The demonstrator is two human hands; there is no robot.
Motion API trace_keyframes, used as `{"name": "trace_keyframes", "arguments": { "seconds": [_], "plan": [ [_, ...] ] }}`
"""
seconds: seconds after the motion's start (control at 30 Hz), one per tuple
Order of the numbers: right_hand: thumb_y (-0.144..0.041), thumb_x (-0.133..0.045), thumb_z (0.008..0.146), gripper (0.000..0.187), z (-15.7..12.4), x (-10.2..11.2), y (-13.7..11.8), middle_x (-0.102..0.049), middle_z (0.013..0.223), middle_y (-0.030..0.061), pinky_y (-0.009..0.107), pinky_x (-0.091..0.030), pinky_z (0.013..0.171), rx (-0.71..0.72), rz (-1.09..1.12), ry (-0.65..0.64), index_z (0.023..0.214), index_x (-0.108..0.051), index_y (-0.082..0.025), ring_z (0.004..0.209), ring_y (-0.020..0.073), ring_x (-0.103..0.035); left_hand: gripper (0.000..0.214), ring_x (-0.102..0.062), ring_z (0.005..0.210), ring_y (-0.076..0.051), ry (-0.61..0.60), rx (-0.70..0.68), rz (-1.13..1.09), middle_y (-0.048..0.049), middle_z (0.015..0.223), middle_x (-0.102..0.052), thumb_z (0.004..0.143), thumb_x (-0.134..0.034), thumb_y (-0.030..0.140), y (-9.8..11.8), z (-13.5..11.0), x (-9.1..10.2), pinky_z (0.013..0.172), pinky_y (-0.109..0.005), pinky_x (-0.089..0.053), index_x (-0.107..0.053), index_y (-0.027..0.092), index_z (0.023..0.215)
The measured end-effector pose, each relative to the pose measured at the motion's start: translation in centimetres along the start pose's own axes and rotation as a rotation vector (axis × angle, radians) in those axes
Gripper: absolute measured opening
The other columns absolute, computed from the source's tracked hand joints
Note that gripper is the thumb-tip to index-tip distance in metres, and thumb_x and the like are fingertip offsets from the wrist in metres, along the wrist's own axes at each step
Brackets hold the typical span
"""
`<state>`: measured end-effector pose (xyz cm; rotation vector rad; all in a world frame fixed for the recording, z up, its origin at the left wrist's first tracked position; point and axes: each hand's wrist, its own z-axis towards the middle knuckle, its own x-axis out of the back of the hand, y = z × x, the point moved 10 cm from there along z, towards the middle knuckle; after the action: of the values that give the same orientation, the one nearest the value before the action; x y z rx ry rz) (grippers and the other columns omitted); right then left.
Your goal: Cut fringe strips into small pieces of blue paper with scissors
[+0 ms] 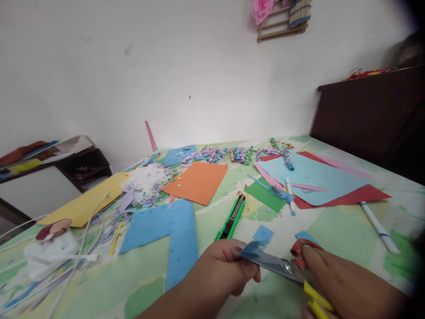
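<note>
A small, plain blue paper piece is near, right of centre, pinched by the left hand. Grey-bladed scissors with red and yellow handles overlap it, gripped by the right hand. Farther left lies a green cutter.

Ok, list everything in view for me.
Table: one, patterned green, foreground
Scissors: one, red and yellow, right
Cutter: one, green, centre
Pens: two, white, right
Sheets: several, mixed, table
Scraps: many, mixed, table
Curls: many, mixed, far edge
Strings: many, white, left
Unclear item: one, white, lower left
Cables: some, white, left
Wall: one, white, behind
Stick: one, pink, near wall
Rack: one, brown, wall
Cabinet: one, dark, right
Shelf: one, dark, left
Left grip: one, bare, by scissors tip
Right grip: one, bare, on scissors
</note>
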<state>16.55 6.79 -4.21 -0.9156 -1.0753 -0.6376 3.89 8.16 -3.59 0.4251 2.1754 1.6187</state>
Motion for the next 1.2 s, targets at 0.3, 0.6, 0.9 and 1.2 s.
{"name": "trace_keyframes", "arguments": {
  "seconds": [0.3,0.6,0.9,1.2],
  "plan": [
    [-0.023,-0.057,0.062,0.039,0.0,2.5,-1.7,-0.055,0.095,0.0078,0.034,-0.042,0.071,-0.153,0.131,-0.092,0.099,-0.045,-0.019,0.082,0.0232,-0.052,0.009,-0.017,0.032,-0.003,-0.165,-0.092,-0.174,0.0084,0.032,-0.028,0.058,-0.053,0.019,0.8,-0.7,-1.9,0.038,-0.022,-0.008,-0.054,0.012,0.052],
    [-0.027,-0.059,0.064,0.029,-0.1,3.3,1.3,-0.059,0.089,0.0026,0.033,-0.036,0.069,-0.271,0.333,-0.029,0.092,-0.05,-0.024,0.079,0.0235,-0.052,0.019,-0.012,0.035,-0.003,-0.057,-0.214,-0.171,0.0099,0.04,-0.018,0.056,-0.042,0.022,2.5,0.2,0.7,0.039,-0.021,-0.009,-0.027,0.018,0.044],
    [-0.047,-0.044,0.074,0.026,0.9,4.0,2.5,-0.04,0.059,-0.0061,0.026,-0.033,0.05,-0.214,0.619,0.163,0.068,-0.037,-0.023,0.053,0.0132,-0.041,0.018,-0.016,0.037,-0.005,0.054,-0.217,0.144,0.0092,0.037,-0.022,0.056,-0.039,0.02,1.3,1.0,0.8,0.04,-0.023,-0.01,-0.028,0.019,0.043],
    [-0.026,-0.058,0.064,0.023,1.3,2.4,-1.9,-0.049,0.063,-0.0063,0.022,-0.035,0.047,-0.138,1.065,0.177,0.072,-0.037,-0.022,0.05,0.009,-0.044,0.012,-0.026,0.039,-0.007,-0.067,-0.124,0.432,0.0076,0.039,-0.03,0.059,-0.045,0.02,-0.4,0.3,-3.1,0.04,-0.021,-0.016,-0.044,0.017,0.048]
  ]
}}
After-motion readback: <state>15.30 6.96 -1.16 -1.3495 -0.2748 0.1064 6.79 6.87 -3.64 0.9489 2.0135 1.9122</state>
